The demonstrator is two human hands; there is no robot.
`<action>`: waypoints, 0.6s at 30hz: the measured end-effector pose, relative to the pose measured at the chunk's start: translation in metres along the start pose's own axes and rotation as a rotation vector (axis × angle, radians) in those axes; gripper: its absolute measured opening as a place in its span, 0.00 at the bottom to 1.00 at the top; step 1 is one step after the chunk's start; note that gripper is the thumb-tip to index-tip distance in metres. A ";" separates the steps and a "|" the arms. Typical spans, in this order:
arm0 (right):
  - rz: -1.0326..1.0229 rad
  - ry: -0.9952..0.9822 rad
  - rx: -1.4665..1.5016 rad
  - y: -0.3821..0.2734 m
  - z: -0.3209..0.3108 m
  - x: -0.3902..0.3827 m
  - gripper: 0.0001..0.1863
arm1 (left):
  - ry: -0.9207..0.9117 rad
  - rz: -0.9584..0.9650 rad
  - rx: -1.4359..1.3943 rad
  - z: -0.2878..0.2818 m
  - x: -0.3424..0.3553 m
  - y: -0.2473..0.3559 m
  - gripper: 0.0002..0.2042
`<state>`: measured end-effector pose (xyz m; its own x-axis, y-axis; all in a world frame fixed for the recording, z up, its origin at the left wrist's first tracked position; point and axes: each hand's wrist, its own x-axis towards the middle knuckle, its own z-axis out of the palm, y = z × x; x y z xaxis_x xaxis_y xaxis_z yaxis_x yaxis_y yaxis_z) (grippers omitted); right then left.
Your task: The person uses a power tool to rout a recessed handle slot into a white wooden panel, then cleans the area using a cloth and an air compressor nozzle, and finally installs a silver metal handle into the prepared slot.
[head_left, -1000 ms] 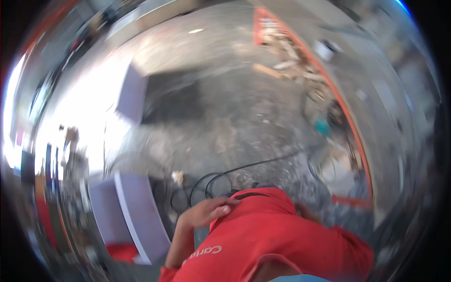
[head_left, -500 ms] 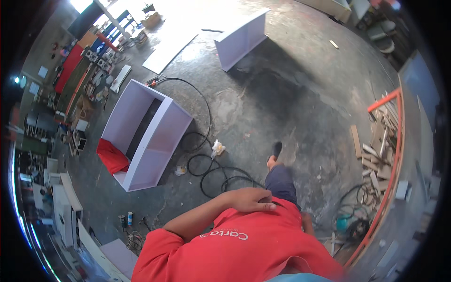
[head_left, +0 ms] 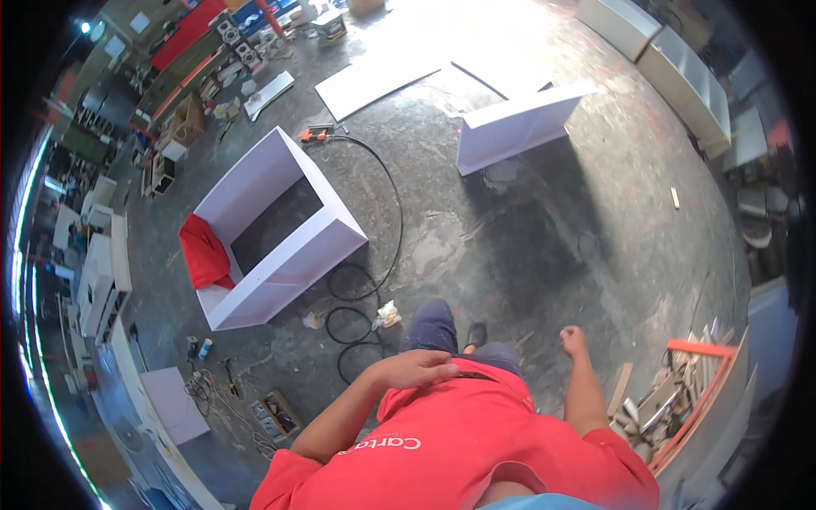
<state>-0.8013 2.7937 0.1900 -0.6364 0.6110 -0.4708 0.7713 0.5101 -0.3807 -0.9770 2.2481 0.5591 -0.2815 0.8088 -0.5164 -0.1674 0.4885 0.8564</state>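
My left hand [head_left: 412, 371] rests on the front of my red shirt at the waist, its fingers loosely laid over the waistband and thumb out. My right hand [head_left: 573, 338] hangs out to the right over the concrete floor, fingers curled with nothing visible in them. Ahead on the left lies an open pale lilac-white box frame [head_left: 327, 259], a red cloth [head_left: 204, 251] draped at its left end. A black hose [head_left: 399, 221] loops beside it to an orange-handled tool [head_left: 314, 134], near a crumpled white scrap [head_left: 387, 314].
An upright pale panel [head_left: 510, 132] stands ahead, flat white boards [head_left: 374, 85] behind it. Cabinets [head_left: 680, 85] line the back right. An orange frame [head_left: 697, 347] with wood offcuts [head_left: 654, 408] is at my lower right. Cluttered benches [head_left: 102, 280], cables and a small toolbox [head_left: 272, 416] are along the left.
The view has turned left, so the box and panels have shifted right or up in view. My legs have stepped, my right arm has swung out into sight, and my left hand stays at my waist.
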 end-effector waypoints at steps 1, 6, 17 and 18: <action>-0.114 0.001 -0.001 -0.032 -0.017 0.040 0.14 | -0.001 -0.051 -0.249 -0.017 0.005 -0.006 0.24; -0.103 -0.119 -0.150 -0.243 -0.046 0.187 0.19 | 0.469 -0.026 -0.461 -0.107 0.043 -0.054 0.17; -0.680 -0.482 -0.435 -0.734 0.125 0.244 0.18 | 1.127 -0.428 -0.096 -0.452 0.085 -0.163 0.22; -0.681 -0.505 -0.462 -0.780 0.146 0.254 0.18 | 1.181 -0.421 -0.068 -0.489 0.081 -0.168 0.22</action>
<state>-1.5635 2.4626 0.2515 -0.7849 -0.1810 -0.5926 0.0901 0.9129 -0.3982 -1.4338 2.0720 0.3746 -0.8615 -0.2097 -0.4625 -0.4885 0.5909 0.6420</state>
